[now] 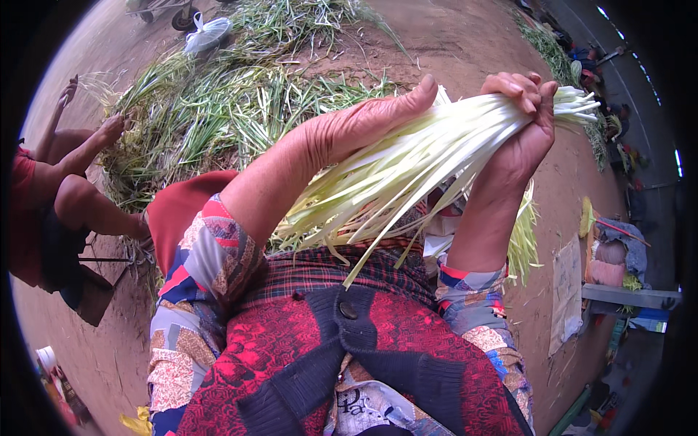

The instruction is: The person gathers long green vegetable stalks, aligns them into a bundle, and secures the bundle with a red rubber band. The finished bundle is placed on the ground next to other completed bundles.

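A bundle of blanched chives, white at the stems and pale yellow at the leaves, slants across the view above my lap. My right hand is closed around its white stem end, and the cut tips stick out past the fingers. Along the upper side of the bundle lies my left hand, touching it with the thumb raised and apart. The left fingers are hidden behind the stalks. The loose leaf ends fan down towards my plaid apron. More yellow leaves show beyond my right forearm.
A heap of green leafy stalks covers the dirt floor ahead, with a tied plastic bag on it. At left a seated person handles stalks. A low grey bench and a pale sheet lie at right.
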Demonstrator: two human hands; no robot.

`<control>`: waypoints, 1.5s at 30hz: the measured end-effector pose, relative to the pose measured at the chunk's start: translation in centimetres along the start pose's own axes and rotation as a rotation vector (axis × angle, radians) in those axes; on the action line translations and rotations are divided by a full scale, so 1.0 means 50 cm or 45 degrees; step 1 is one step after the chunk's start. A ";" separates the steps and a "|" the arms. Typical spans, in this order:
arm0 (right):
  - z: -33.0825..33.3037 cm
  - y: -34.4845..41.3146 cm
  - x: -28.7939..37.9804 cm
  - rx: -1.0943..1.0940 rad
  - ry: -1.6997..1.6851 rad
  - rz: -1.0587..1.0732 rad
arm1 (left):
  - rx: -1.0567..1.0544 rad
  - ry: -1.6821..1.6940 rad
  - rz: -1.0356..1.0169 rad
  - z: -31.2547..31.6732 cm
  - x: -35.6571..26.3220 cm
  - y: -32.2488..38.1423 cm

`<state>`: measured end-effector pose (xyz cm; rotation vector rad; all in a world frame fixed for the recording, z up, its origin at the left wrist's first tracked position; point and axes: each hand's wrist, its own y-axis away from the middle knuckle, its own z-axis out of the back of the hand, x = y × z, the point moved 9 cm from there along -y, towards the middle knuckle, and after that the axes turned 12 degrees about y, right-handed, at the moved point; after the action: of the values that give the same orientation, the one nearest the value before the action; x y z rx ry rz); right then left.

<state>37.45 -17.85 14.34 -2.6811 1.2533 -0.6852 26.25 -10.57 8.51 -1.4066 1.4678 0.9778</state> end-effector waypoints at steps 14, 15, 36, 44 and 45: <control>0.203 -0.012 0.280 -0.783 1.093 0.565 | 0.196 1.105 0.283 0.036 0.199 0.132; 0.218 -0.010 0.290 -0.786 1.124 0.553 | 0.292 1.133 0.290 0.031 0.202 0.137; 0.351 0.024 0.429 -0.904 1.141 0.504 | 0.037 0.784 0.275 0.068 0.244 0.246; 0.344 0.019 0.420 -0.872 1.164 0.466 | -0.274 0.519 0.442 0.072 0.295 0.257; 0.344 0.020 0.419 -0.886 1.137 0.467 | -0.291 0.466 0.478 0.077 0.298 0.262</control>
<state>56.01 -35.82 6.10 -2.4639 2.4982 -1.7525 13.45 -11.06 -7.13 -1.5654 1.9945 1.1935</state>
